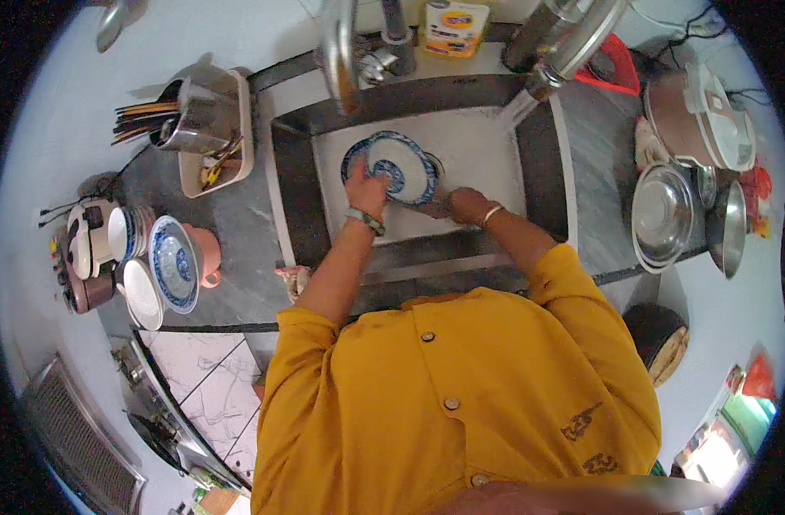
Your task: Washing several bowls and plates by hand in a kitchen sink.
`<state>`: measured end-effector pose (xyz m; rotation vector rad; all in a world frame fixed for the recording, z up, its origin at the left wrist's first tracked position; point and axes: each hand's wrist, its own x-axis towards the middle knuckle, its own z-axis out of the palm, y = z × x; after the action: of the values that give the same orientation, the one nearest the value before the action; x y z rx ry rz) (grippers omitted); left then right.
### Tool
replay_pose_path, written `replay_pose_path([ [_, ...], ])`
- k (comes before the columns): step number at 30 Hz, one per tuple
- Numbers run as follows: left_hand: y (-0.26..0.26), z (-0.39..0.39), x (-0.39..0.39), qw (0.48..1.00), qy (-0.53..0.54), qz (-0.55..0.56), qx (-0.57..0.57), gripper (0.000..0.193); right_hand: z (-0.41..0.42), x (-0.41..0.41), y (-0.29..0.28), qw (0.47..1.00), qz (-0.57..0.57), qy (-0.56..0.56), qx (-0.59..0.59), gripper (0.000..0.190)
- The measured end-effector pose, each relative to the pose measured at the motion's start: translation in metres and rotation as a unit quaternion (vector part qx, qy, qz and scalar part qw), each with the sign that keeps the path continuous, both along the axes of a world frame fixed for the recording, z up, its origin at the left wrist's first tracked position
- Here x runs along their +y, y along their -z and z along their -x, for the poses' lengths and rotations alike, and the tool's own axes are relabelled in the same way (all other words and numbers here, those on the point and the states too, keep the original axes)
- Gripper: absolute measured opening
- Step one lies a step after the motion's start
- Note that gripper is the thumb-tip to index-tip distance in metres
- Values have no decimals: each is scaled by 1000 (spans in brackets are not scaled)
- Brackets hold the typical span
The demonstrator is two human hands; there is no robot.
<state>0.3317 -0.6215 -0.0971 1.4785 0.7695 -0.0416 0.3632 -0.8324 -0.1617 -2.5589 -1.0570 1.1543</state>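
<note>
Over the basin of a steel sink (495, 193), my left hand (367, 190) grips a blue-and-white patterned bowl (408, 161), its thumb inside and its other fingers partly hidden. The bowl is tilted, its inner side facing up. A second blue rim shows behind it on the left, so it may be more than one dish. My right hand (468, 206) is at the bowl's lower right, fingers curled; whether it holds something is unclear, as its fingertips are hidden. A metal faucet (342, 58) hangs over the sink's back edge, and a drain partly shows behind the bowl.
Left on the grey counter (244, 225) are a tray (246, 129) with a steel chopsticks holder (206, 116), a blue-patterned bowl (174, 264), white plates (143, 293) and a pink mug (206, 248). A second metal spout (540, 84) leans over the right. Clear bowls (663, 215) and a cooker (688, 119) stand right.
</note>
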Motion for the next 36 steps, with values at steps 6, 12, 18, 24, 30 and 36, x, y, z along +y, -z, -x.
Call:
replay_pose_path([
  [6,-42,-16,-8,998,-55,44,3,55,-5,17,43,993,63,6,-98,41],
  [12,-54,-15,-10,996,-80,39,28,52,10,65,45,923,-285,162,-204,54],
  [18,-53,-12,-9,995,-74,54,29,56,-8,74,7,962,-159,221,-15,52],
  [24,-19,-12,-5,997,-25,-66,-29,58,-17,19,34,989,-70,131,-9,49],
  [30,16,-9,-18,965,111,-231,-64,62,-19,-42,-53,845,-272,434,154,28],
  [36,55,-13,-57,980,139,-135,-36,55,-7,-36,-97,721,-447,440,295,22],
])
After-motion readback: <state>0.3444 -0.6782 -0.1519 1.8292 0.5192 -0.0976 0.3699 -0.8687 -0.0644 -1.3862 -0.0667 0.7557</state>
